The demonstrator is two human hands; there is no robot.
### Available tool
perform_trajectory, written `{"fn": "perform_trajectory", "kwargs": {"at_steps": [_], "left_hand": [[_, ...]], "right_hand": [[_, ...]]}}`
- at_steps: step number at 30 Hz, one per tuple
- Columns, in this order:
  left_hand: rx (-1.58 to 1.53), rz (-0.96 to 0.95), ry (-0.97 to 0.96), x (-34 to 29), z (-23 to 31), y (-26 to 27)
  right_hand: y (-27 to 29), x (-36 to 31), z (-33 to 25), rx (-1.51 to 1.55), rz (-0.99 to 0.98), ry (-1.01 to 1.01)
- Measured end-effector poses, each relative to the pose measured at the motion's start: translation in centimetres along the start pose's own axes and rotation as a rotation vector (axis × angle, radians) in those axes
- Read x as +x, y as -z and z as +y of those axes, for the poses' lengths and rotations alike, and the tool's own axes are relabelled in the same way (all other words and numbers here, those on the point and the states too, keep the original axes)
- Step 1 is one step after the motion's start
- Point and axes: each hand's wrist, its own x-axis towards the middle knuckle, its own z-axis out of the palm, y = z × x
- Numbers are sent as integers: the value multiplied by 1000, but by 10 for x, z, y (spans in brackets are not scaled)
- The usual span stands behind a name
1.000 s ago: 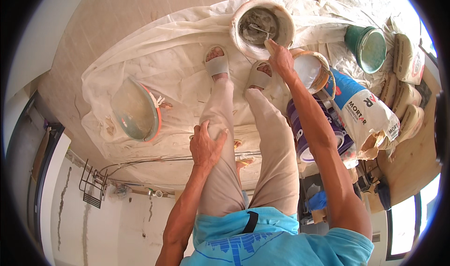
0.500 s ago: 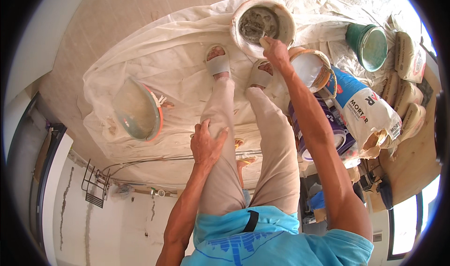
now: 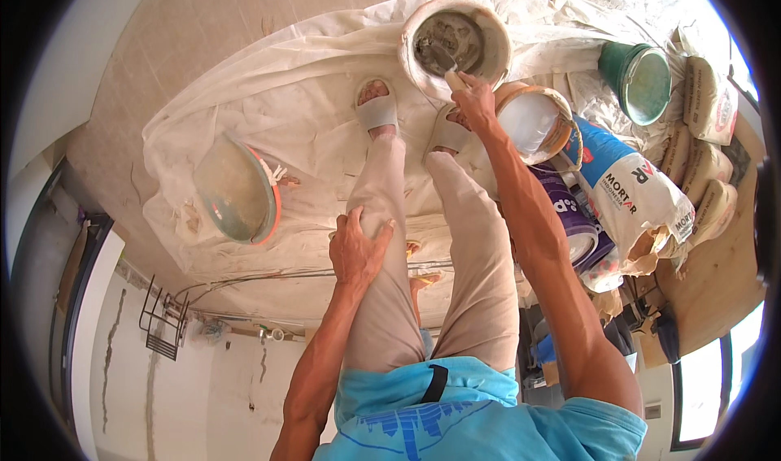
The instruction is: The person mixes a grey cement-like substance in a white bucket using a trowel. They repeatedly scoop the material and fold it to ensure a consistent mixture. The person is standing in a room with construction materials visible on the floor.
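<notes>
My right hand [image 3: 474,99] is closed around the pale handle of a trowel [image 3: 453,80]. Its metal blade slopes into wet grey mortar [image 3: 460,35] inside a round, dirt-coated bucket [image 3: 410,64] just beyond my feet. Part of the blade is sunk in or smeared with the mortar, so its full shape is hidden. My left hand [image 3: 358,245] rests on my left leg near the knee, fingers spread over the beige trousers [image 3: 382,306], holding nothing.
A bucket with whitish contents [image 3: 529,123] stands right of the mortar bucket. Beyond are green buckets [image 3: 647,85], a mortar bag [image 3: 634,176] and purple containers [image 3: 573,225]. A large tub [image 3: 236,191] sits at left on the creased drop cloth [image 3: 309,136]. Another person's foot [image 3: 423,282] shows behind my legs.
My right hand and the trowel handle have drawn slightly left and toward me, and the blade has shifted within the mortar. My left hand stays on my leg.
</notes>
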Motion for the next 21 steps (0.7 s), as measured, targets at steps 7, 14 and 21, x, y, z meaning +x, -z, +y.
{"fn": "perform_trajectory", "kwargs": {"at_steps": [7, 14, 21], "left_hand": [[34, 25, -47, 3, -7, -8], [-8, 44, -50, -2, -9, -10], [5, 22, -34, -1, -6, -11]], "right_hand": [[-17, 13, 40, 72, 113, -45], [10, -14, 2, 4, 79, 65], [41, 4, -13, -364, 237, 405]]}}
